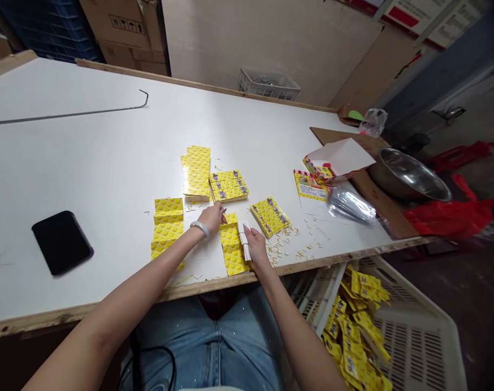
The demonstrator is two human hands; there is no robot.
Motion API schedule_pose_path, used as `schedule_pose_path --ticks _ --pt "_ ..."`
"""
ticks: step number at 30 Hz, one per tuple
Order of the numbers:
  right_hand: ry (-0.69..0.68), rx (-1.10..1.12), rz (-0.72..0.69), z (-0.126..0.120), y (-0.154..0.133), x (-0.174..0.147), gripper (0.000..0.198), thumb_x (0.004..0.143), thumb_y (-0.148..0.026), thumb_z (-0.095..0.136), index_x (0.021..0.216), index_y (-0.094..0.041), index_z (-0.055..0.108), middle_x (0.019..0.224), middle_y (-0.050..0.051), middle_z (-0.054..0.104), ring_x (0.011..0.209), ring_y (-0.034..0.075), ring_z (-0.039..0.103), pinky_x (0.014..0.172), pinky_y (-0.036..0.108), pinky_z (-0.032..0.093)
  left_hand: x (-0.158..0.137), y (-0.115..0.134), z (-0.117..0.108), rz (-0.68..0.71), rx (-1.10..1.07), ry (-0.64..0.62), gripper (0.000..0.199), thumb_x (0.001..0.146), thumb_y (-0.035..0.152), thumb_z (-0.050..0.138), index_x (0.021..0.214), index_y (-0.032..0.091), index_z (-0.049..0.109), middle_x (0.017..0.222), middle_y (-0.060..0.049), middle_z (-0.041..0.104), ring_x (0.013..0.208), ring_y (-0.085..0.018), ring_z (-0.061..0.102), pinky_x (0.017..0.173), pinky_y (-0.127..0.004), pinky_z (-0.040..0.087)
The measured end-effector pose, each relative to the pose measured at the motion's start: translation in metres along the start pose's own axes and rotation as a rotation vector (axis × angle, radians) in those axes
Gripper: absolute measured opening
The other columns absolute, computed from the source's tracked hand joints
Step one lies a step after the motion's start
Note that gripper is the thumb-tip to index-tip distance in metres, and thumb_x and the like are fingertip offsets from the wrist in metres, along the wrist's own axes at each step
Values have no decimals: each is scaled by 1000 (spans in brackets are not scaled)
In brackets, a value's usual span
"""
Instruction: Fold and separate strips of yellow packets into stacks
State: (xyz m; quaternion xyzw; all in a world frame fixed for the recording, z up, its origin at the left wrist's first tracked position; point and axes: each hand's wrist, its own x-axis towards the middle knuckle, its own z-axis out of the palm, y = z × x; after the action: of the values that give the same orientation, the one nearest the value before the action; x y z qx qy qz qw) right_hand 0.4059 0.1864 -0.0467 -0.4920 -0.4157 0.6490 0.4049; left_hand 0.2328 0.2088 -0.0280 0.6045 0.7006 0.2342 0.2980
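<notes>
My left hand (213, 216), with a pale bangle on its wrist, has its fingers drawn together at the upper end of a creased yellow printed card sheet (233, 251). Whether they pinch that sheet or something small is unclear. My right hand (257, 246) grips a narrow folded card (244, 242), white side showing, along the sheet's right edge. Left of my hands lies another creased yellow sheet (168, 214). Beyond them are a stack of yellow sheets (197, 171) and a stack of yellow printed cards (229, 185). A second card stack (270, 216) sits right of my right hand.
Small yellow scraps (285, 241) litter the white table (108, 157). A black phone (62, 242) and a hooked metal rod (88, 113) lie leftward. An open printed box (340, 157), plastic sleeves (350, 205) and a metal bowl (412, 174) are rightward. A crate (426, 331) below holds yellow pieces.
</notes>
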Motion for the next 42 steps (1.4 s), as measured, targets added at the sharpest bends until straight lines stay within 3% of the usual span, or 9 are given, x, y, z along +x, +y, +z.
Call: schedule_pose_path --ticks 3,7,11,15,18,22,32,39,42 --pt "18 37 36 -1 -4 -3 39 68 -55 65 68 -20 48 47 -6 50 37 7 40 36 20 29 -10 1 -6 10 -23 101 26 90 16 32 114 16 42 87 -7 67 68 -15 62 70 -29 48" --pt "21 87 55 -2 -6 -3 37 68 -53 66 70 -21 48 39 -10 42 30 7 35 31 21 26 -47 7 3 308 72 330 29 87 18 42 116 17 47 115 -13 52 104 -21 54 92 -38 44" --pt "10 160 63 -2 -6 -2 36 67 -50 68 69 -21 48 39 -10 42 30 6 35 30 20 27 -78 8 29 446 136 172 31 77 34 64 103 17 56 113 -12 50 107 -28 49 90 -45 45" --pt "22 178 90 -4 -6 -3 39 66 -50 68 64 -22 41 39 -12 38 27 4 29 27 18 26 -84 9 47 424 95 81 8 82 24 58 84 16 60 101 -9 55 94 -22 52 83 -39 47" --pt "26 182 96 -4 -5 -4 41 64 -51 69 63 -22 40 39 -12 37 27 4 29 26 18 26 -83 11 49 399 7 25 13 86 21 50 80 16 61 91 -7 57 84 -18 54 78 -34 47" --pt "27 177 95 -5 -3 -3 41 64 -51 69 64 -21 40 39 -12 38 27 4 30 26 18 26 -82 15 44 359 -73 9 15 82 17 49 85 16 64 90 -6 59 85 -18 55 82 -32 45" --pt "40 103 80 -3 -4 -5 42 66 -56 65 64 -22 41 41 -11 37 31 5 31 32 20 28 -75 13 41 319 -142 -100 25 85 22 42 72 17 62 84 -6 58 82 -18 54 79 -33 43" --pt "44 71 13 -4 3 1 44 67 -57 63 59 -21 39 43 -10 38 37 6 32 37 20 27 -78 24 48 220 -15 -36 23 86 24 39 72 17 57 82 -7 55 83 -21 52 80 -37 43" --pt "40 101 8 -5 6 4 44 64 -57 64 58 -21 40 45 -9 42 39 6 35 39 20 29 -79 25 48 137 -107 -21 21 85 23 41 97 16 57 82 -5 57 81 -19 54 78 -36 44"
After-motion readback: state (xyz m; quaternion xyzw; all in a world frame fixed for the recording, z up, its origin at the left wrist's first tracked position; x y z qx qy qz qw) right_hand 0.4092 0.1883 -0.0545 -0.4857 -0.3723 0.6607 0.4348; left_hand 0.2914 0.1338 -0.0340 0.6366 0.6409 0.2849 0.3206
